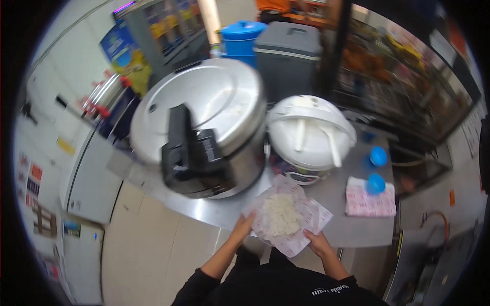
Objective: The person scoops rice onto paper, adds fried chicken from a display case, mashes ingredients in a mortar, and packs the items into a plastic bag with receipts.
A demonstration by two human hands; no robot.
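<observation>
A mound of cooked white rice (283,215) lies on a printed sheet of food wrapping paper (294,245). My left hand (243,227) grips the paper's left edge. On the opposite side, my right hand (317,242) pinches the lower right edge, thumb on top. Held between both hands, the paper is at the front edge of the stainless steel table (340,229). Just beyond it stands a white-lidded rice cooker (287,143) with two white rice paddles (332,147) on its lid. A larger steel rice cooker (214,99) with a black latch stands to the left.
At right, a stack of wrapping paper (370,204) carries a blue cup (376,184); another blue cup (378,156) is behind it. A grey cooler box (289,57) and a blue lidded bucket (242,36) stand at the back. A glass display case (394,72) is at far right. Someone in orange (277,8) is beyond.
</observation>
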